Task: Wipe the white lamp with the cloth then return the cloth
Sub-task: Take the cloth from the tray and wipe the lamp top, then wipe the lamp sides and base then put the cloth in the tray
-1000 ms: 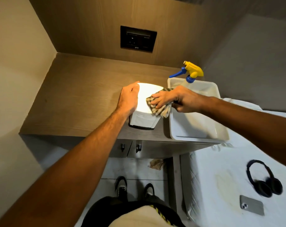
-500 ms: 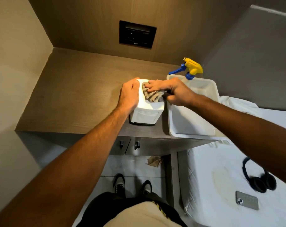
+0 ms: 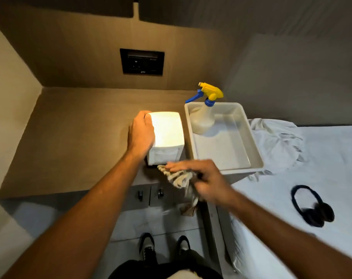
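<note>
Bracing the lit white lamp (image 3: 167,135) on the table (image 3: 74,141), the left hand (image 3: 140,135) is wrapped around its side, while the striped cloth (image 3: 178,176) is pinched in the right hand (image 3: 207,180) against its lower front, seemingly for wiping.

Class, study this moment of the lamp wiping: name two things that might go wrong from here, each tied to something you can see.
1. The cloth in the right hand works low at the lamp near the counter's front edge; a hard swipe might shove the lit lamp off, though the left hand steadies it.
2. The tray overhangs the counter beside that hand; a bump might tip it and the spray bottle.
</note>
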